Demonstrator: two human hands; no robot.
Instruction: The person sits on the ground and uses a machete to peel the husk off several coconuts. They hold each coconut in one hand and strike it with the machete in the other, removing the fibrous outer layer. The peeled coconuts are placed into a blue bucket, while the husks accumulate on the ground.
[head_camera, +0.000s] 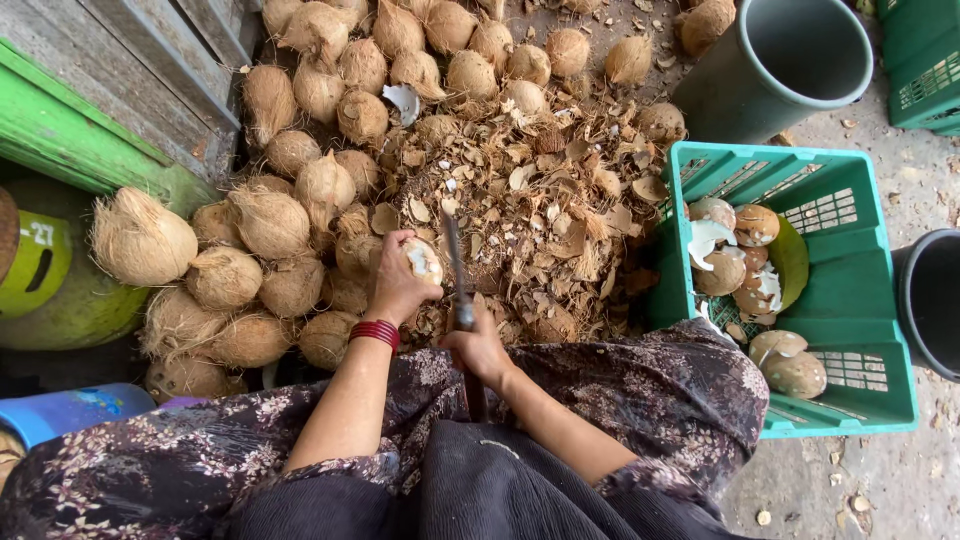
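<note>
Down over the lap, both hands are busy right in front of the person's knees. Left hand (398, 285), red bangles (375, 332) at the wrist, is wrapped around a partly peeled coconut (423, 260), fingers curled over the top, white flesh showing on the side that faces the blade. Right hand (478, 348) is clenched tight on the handle of a long knife (455, 268), and that blade points away from the body, running just beside the coconut, at its right; whether steel is touching shell, I cannot tell from here.

Ahead of the hands lies a thick heap of shell chips (540, 210), brown and curled, spread across the ground. Left of the hands and on around the far side of that litter sits a big pile of husked coconuts (300, 190), fibrous and pale brown, stacked against a grey wooden wall (140, 60) with a green ledge (70, 140) below it.

Over on the right stands a green plastic crate (850, 300), and near its left wall sits a cluster of peeled coconuts (740, 260), some split with white showing. Behind the crate is a grey bucket (790, 60); another dark bucket (935, 300) is at the right edge. A floral dress (650, 390) covers the knees, with a dark apron (500, 490) between them.
</note>
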